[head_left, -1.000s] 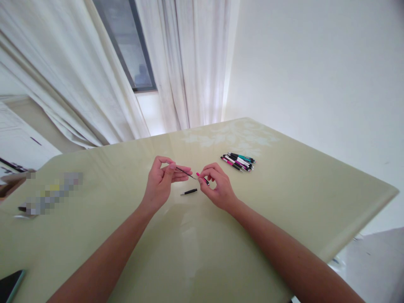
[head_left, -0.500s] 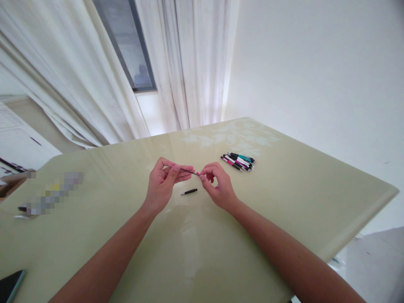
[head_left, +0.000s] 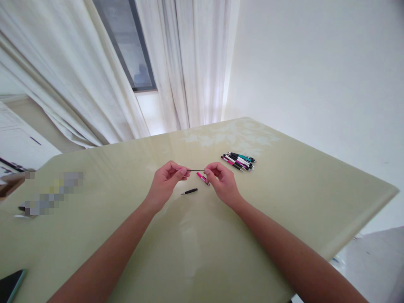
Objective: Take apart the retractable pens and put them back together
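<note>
Two ends of the thin dark rod [head_left: 197, 170] are hidden behind fingertips; it appears to be a pen refill, though it is too slender at this range to be certain. Lower end of the pink barrel [head_left: 202, 177] runs up close to the right thumb, and whether they touch cannot be determined. Blurred blocks mask the object at left [head_left: 52, 194], leaving its identity unreadable. Dark flat device [head_left: 11, 286] is cut off by the lower left corner. Individual pens in the pile [head_left: 239, 162] overlap and cannot be counted reliably.

Rod position: raised above the table [head_left: 151, 252], roughly level, spanning the gap between the hands. Left hand [head_left: 166, 182] pinches one end between thumb and fingers; right hand [head_left: 224, 182] pinches the other, its remaining fingers curled. Pink barrel lies on the table just below the rod in view. Black tapered piece [head_left: 189, 191] lies nearer the wearer, between the wrists.
</note>
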A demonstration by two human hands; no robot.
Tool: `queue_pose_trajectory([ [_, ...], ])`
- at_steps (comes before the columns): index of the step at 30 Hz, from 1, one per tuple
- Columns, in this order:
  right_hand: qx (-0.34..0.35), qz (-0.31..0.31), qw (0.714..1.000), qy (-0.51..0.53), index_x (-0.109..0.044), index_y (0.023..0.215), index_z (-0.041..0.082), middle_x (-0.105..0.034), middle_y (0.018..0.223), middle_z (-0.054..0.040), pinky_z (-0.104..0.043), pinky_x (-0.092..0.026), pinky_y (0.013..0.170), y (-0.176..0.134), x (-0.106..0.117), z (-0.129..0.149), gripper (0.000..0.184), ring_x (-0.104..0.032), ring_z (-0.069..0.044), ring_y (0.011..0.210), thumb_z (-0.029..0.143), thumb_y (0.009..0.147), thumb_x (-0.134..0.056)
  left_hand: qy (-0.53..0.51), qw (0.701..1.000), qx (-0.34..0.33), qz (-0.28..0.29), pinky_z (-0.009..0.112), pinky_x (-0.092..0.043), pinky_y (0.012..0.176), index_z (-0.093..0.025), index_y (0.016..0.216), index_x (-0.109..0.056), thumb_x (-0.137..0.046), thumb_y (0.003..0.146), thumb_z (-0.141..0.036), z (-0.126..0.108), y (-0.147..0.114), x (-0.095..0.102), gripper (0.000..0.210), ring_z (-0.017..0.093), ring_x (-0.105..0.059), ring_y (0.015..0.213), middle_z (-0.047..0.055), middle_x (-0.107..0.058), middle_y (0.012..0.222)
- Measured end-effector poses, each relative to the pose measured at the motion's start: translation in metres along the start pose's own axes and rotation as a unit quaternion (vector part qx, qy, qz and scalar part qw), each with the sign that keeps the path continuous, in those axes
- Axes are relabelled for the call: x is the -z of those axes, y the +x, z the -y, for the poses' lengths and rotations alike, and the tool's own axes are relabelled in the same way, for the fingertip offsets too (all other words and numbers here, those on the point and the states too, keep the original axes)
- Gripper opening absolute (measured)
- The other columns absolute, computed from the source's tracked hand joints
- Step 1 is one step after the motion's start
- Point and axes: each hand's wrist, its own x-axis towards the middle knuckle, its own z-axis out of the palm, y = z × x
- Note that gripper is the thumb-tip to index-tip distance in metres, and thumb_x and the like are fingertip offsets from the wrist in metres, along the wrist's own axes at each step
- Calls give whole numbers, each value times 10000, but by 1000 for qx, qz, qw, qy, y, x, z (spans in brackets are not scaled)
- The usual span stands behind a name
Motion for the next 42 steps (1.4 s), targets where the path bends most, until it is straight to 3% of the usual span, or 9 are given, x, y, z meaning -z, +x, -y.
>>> queue_pose_trajectory([
  [4, -23, -25, 997, 69, -647, 887, 194, -632, 706, 1, -263, -454, 580, 5, 2, 2, 262, -569, -136, 618, 452, 917, -682, 103, 992, 41, 59, 270, -532, 713, -168, 817, -707, -764, 839, -441, 5, -1, 0, 280, 164, -677, 748, 31, -752, 791],
  [8, -32, -3, 994, 101, -666, 869, 190, -657, 701, -7, -261, -461, 587, 7, 0, 3, 271, -574, -134, 621, 457, 915, -689, 180, 976, 39, 118, 278, -509, 705, -185, 820, -732, -716, 866, -446, 9, -8, -9, 266, 173, -664, 746, 17, -754, 800],
  [15, -50, 59, 989, 127, -644, 859, 194, -688, 778, -11, -273, -491, 654, 4, -5, 1, 304, -616, -137, 682, 483, 871, -737, 227, 966, 13, 121, 274, -472, 647, -197, 806, -726, -670, 885, -419, 10, -14, -16, 242, 185, -657, 729, 8, -740, 766],
  [21, -67, 69, 987, 127, -596, 822, 202, -724, 849, -37, -280, -485, 652, 5, -4, 4, 380, -618, -147, 709, 556, 852, -732, 235, 968, 6, 92, 291, -478, 671, -205, 804, -734, -679, 879, -408, 7, -15, -17, 223, 198, -665, 739, 12, -750, 771],
  [30, -85, 118, 973, 178, -595, 880, 193, -731, 818, -23, -272, -475, 649, 6, -2, 3, 309, -638, -136, 666, 478, 888, -716, 289, 947, -26, 138, 279, -468, 668, -210, 870, -744, -579, 954, -461, 13, -11, -7, 312, 188, -641, 749, 14, -741, 818],
  [33, -99, 114, 980, 126, -635, 882, 181, -704, 771, -9, -257, -458, 610, 8, 3, 1, 305, -573, -120, 611, 473, 871, -724, 350, 924, -63, 138, 325, -500, 757, -237, 1033, -760, -622, 926, -462, 25, -6, 2, 285, 231, -648, 884, 57, -732, 985],
  [36, -88, 128, 988, 20, -683, 859, 171, -680, 727, -1, -240, -395, 567, 8, 8, -1, 269, -516, -115, 594, 438, 888, -695, 384, 904, -94, 160, 409, -495, 902, -250, 989, -771, -683, 883, -397, 35, -3, 9, 202, 275, -636, 994, 79, -717, 1028],
  [39, -51, 151, 984, -77, -708, 819, 172, -672, 719, 4, -241, -376, 587, 7, 11, -1, 210, -508, -120, 621, 364, 896, -673, 351, 920, -68, 161, 409, -507, 885, -233, 962, -733, -603, 935, -354, 32, -1, 12, 180, 261, -660, 943, 70, -732, 967],
  [42, -22, 170, 977, -128, -720, 802, 178, -630, 673, 24, -240, -359, 593, 6, 11, 1, 200, -484, -117, 612, 341, 904, -665, 276, 946, -34, 165, 355, -538, 823, -241, 1133, -679, -563, 965, -370, 19, 1, 15, 241, 231, -692, 918, 57, -742, 987],
])
